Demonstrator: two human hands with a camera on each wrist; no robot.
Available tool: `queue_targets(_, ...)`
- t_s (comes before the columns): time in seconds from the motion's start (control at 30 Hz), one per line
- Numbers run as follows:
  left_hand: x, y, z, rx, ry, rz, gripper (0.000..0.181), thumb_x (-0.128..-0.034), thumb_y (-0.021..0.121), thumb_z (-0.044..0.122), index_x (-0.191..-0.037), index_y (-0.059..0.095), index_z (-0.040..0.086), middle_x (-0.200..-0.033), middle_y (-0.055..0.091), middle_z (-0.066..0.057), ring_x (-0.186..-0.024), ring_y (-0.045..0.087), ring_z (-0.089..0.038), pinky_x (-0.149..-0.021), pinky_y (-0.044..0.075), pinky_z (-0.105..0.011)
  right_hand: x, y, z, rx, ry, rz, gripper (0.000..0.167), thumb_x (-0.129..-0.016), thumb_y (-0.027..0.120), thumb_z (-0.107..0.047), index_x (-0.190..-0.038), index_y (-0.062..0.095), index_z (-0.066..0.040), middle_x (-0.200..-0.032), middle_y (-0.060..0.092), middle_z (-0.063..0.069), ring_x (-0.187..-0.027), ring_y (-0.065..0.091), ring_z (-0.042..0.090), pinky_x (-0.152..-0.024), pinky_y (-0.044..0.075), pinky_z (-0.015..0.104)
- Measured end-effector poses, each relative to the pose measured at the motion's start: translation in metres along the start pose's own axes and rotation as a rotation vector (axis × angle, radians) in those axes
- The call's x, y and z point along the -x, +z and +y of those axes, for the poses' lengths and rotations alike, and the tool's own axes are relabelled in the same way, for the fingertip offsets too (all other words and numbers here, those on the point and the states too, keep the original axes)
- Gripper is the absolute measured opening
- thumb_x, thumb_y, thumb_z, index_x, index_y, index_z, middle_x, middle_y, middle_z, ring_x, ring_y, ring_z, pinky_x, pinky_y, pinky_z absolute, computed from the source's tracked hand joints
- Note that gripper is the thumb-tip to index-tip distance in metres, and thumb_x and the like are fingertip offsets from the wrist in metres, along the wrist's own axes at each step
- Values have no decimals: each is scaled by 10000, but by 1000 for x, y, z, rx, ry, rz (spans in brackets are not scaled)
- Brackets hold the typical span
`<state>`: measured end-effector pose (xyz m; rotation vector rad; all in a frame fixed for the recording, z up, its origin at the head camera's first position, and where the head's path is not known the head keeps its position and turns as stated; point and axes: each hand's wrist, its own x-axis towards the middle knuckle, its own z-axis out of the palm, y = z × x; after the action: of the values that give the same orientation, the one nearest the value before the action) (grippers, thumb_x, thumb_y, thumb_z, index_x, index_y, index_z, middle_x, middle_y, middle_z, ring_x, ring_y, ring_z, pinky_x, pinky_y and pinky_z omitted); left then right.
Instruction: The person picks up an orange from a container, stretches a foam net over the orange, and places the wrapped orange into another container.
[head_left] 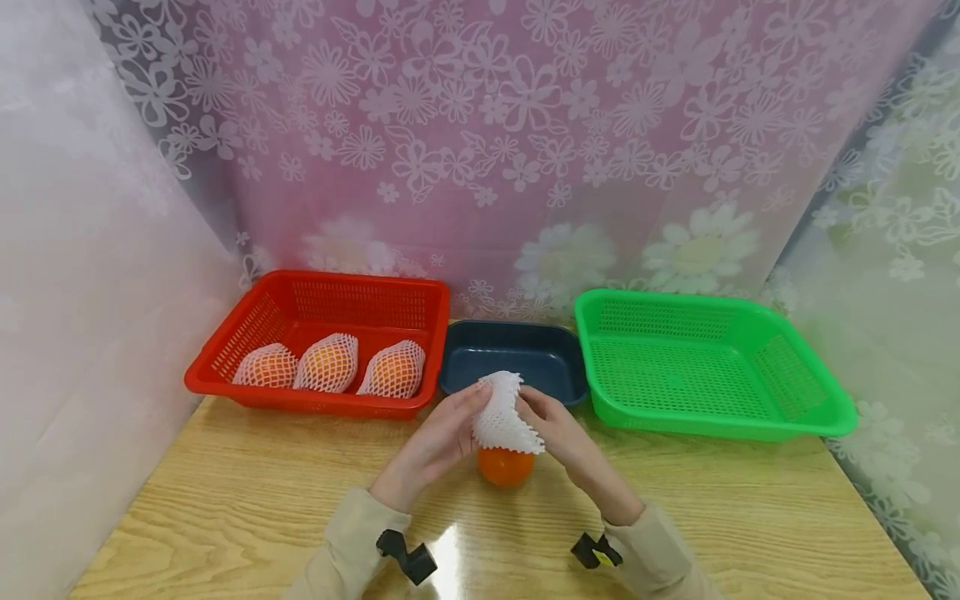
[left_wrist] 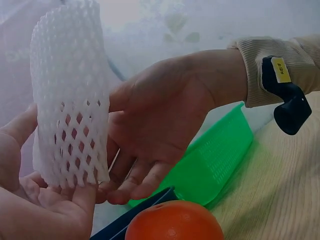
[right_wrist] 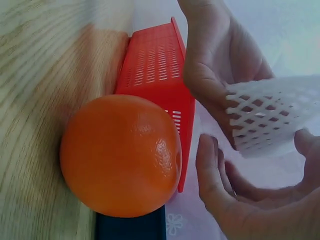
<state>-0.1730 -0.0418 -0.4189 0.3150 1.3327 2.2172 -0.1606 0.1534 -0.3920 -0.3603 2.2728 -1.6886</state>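
Observation:
A white foam fruit net [head_left: 504,417] is held up between both hands, above and just behind an orange [head_left: 506,468] resting on the table. My left hand [head_left: 448,432] grips the net, with its thumb on one side and its fingers under the lower end in the left wrist view. On the opposite side, my right hand [head_left: 558,429] has its thumb against the net [left_wrist: 70,100], its other fingers loosely bent near the net's edge. The right wrist view shows the bare orange [right_wrist: 122,155] close up, apart from both hands.
At the left, a red basket [head_left: 318,402] contains several oranges in foam nets [head_left: 327,363]. A dark blue tray [head_left: 510,330] stands behind the hands. At the right is a green basket [head_left: 697,421]. Floral curtains [head_left: 480,150] hang around the wooden table [head_left: 225,500].

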Motion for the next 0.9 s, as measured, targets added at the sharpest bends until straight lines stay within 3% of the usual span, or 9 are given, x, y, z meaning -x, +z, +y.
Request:
queue_targets(0.13, 1, 0, 0, 5, 18, -22, 547, -1090, 454, 283, -1535, 344, -14, -1297, 574, -1, -1129, 581, -129, -981, 514, -250, 0, 1, 2, -41, -37, -5, 431, -1071, 521, -262, -1360, 531, 56, -1257, 622, 186, -1070, 583, 198, -909, 505, 277)
queue_targets(0.3, 2, -1, -4, 38, 25, -27, 514, -1110, 383, 205, -1549, 289, -45, -1284, 568, 19, -1107, 576, -98, -949, 520, -217, -3, 7, 6, -162, -15, 96, 308, -1020, 627, -253, -1147, 573, 23, -1061, 640, 75, -986, 595, 194, -893, 513, 306)
queue_targets(0.4, 1, -1, -6, 69, 27, -15, 499, -1115, 345, 161, -1555, 263, -60, -1322, 561, 5, -1114, 585, -84, -943, 522, -211, -3, 7, 7, -305, 14, 105, 365, -1019, 627, -218, -1257, 566, 52, -1134, 664, 80, -1035, 626, 177, -938, 526, 300)
queue_targets(0.53, 2, 0, -7, 116, 29, 12, 498, -1116, 347, 159, -1562, 262, -44, -1378, 545, -10, -1146, 585, -82, -981, 512, -226, -3, 3, 9, -499, -1, 38, 487, -1053, 566, -198, -1420, 459, 103, -1258, 652, 46, -1149, 613, 145, -1010, 494, 265)
queue_targets(0.73, 4, -2, -7, 178, 13, 31, 529, -1116, 383, 248, -1569, 280, -3, -1339, 584, 7, -1151, 585, -95, -998, 506, -237, 2, -1, 13, -727, -65, -5, 240, -1088, 478, -203, -1243, 638, -113, -1162, 682, -46, -1089, 614, 100, -998, 487, 243)
queue_targets(0.9, 7, -3, -12, 234, -48, 75, 416, -1114, 390, 241, -1487, 433, 61, -1172, 655, 49, -1022, 616, -69, -899, 538, -201, 6, -3, 19, -852, -52, -39, 335, -1108, 371, -178, -1129, 704, -205, -1118, 659, -65, -1014, 586, 83, -898, 498, 215)
